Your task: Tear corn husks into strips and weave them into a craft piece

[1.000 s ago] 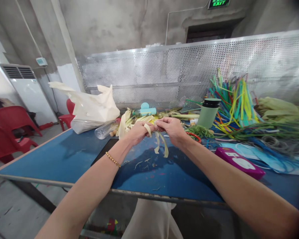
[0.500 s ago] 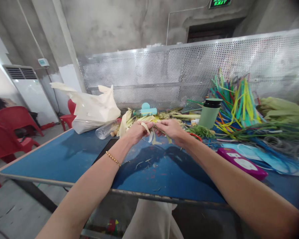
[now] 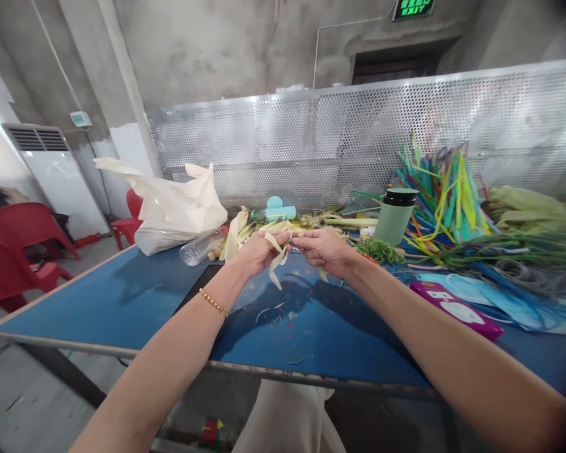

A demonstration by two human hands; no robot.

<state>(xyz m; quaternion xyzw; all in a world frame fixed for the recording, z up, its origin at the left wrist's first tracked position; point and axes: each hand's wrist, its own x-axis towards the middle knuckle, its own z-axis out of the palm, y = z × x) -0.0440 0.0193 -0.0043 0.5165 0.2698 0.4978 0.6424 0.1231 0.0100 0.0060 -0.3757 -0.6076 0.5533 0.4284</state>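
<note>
My left hand point(image 3: 259, 250) and my right hand point(image 3: 327, 249) are held close together above the blue table point(image 3: 122, 296). Both are closed on pale yellow leaf strips point(image 3: 277, 257), whose loose ends hang down between the hands. A gold bead bracelet point(image 3: 212, 301) circles my left wrist. Just behind the hands lies a heap of pale and green leaves point(image 3: 283, 225). Small strip scraps point(image 3: 273, 311) lie on the table under the hands.
A white plastic bag point(image 3: 170, 207) and a clear bottle point(image 3: 199, 246) lie at the left. A green flask point(image 3: 395, 215), coloured strips point(image 3: 441, 195), a purple case point(image 3: 457, 310) and green stalks crowd the right. A perforated metal screen point(image 3: 334, 145) backs the table. Red chairs point(image 3: 19, 245) stand left.
The hanging strip ends have been drawn up and shortened. My right hand has shifted slightly right and away from the left one, pulling the strip between them.
</note>
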